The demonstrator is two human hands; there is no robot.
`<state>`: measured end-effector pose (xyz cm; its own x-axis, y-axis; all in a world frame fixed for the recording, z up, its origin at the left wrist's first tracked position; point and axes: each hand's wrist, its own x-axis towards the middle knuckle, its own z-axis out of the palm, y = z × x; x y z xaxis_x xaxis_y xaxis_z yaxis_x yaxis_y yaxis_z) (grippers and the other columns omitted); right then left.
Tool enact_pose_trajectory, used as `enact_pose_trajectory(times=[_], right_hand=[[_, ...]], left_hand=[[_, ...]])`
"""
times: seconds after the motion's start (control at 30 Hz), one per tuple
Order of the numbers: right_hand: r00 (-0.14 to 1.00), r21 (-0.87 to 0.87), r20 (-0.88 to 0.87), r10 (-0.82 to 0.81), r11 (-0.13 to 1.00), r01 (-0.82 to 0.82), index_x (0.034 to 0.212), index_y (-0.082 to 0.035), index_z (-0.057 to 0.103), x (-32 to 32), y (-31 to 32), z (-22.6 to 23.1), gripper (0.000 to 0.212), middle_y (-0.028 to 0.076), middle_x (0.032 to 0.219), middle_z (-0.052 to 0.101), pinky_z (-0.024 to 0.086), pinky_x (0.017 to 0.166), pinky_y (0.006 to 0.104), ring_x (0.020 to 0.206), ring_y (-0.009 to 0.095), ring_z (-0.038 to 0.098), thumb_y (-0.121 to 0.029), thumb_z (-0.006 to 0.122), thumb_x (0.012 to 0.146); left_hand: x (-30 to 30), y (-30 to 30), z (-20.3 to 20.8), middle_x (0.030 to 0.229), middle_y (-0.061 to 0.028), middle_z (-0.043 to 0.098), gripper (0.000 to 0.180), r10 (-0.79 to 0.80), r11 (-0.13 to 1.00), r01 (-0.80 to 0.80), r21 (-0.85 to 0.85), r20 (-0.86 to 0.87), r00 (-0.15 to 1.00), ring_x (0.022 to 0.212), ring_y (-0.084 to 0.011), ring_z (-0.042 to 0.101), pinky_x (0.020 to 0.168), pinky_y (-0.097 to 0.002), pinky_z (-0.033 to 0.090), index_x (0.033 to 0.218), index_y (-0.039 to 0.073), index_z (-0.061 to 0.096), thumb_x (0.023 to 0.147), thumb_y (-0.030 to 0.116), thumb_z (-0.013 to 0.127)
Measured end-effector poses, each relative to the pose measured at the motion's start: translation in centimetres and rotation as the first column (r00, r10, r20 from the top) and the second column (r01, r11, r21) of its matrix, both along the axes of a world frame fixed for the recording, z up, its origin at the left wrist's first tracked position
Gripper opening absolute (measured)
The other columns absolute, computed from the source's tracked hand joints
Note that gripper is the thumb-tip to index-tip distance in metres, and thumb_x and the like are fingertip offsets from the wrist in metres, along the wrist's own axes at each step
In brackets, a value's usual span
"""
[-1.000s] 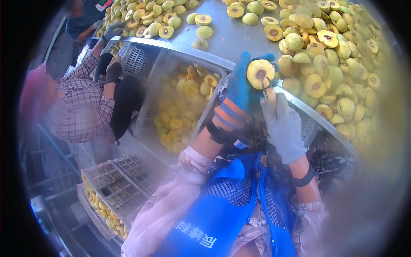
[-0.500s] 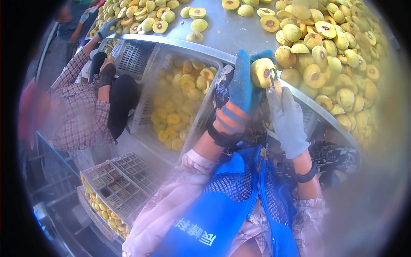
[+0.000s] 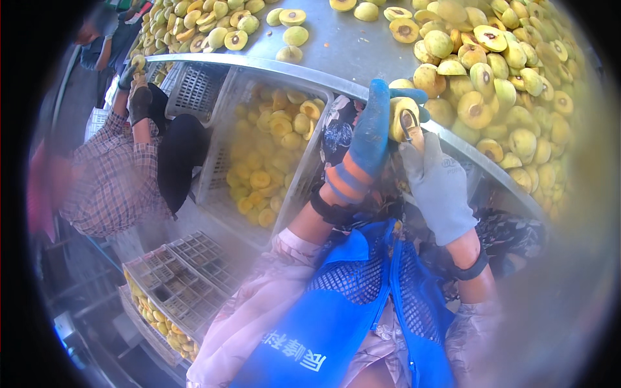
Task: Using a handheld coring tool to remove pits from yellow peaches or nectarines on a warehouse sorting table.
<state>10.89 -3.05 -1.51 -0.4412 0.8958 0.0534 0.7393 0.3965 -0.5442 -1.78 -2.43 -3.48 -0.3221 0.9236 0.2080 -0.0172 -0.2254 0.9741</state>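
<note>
At the edge of the metal table, my left hand (image 3: 372,132), in a blue glove, is closed around a halved yellow peach (image 3: 397,114) with its cut face turned to the right. My right hand (image 3: 441,184), in a light grey glove, grips a pitting knife (image 3: 415,137) with a wooden handle and a curved metal blade. The blade touches the peach's cut face around the dark middle. My left fingers are partly hidden behind the fruit.
Heaped peach halves (image 3: 517,123) cover the right of the metal table (image 3: 336,45). Left of my arms stands a crate (image 3: 213,152) of peach halves. A co-worker in a checked shirt (image 3: 119,187) sits farther left. Stacked crates (image 3: 187,265) stand at lower left.
My hands have come slightly down and nearer, and the peach is tilted more, with the blade now deeper around its middle. The co-worker's hands have drawn together around a fruit.
</note>
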Motion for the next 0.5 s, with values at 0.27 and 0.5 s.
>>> enact_pose_trajectory(times=[0.27, 0.5], right_hand=[[0.977, -0.101, 0.181, 0.114, 0.99, -0.097, 0.1, -0.002, 0.048, 1.1, 0.0, 0.6, 0.031, 0.024, 0.069, 0.058, 0.046, 0.059, 0.0472, 0.067, 0.039, 0.059, -0.03, 0.054, 0.089], [0.998, -0.352, -0.032, -0.045, 0.935, 0.031, 0.118, 0.006, 0.046, 3.0, -1.2, -0.8, 0.041, 0.031, 0.115, 0.05, 0.048, 0.068, 0.0455, 0.083, 0.041, 0.058, -0.024, 0.052, 0.089]], left_hand=[[-3.0, 2.0, -4.6, 0.072, -0.0089, 0.061, 0.068, -0.263, 0.964, 0.232, -0.133, -0.327, 0.908, 0.062, -0.0167, 0.058, 0.056, -0.0292, 0.048, 0.098, -0.004, 0.061, 0.094, 0.058, 0.033], [0.1, 2.9, -5.7, 0.08, -0.0187, 0.062, 0.043, -0.364, 0.932, 0.274, -0.239, -0.602, 0.711, 0.069, -0.0381, 0.06, 0.061, -0.0444, 0.047, 0.126, 0.005, 0.043, 0.092, 0.03, 0.042]])
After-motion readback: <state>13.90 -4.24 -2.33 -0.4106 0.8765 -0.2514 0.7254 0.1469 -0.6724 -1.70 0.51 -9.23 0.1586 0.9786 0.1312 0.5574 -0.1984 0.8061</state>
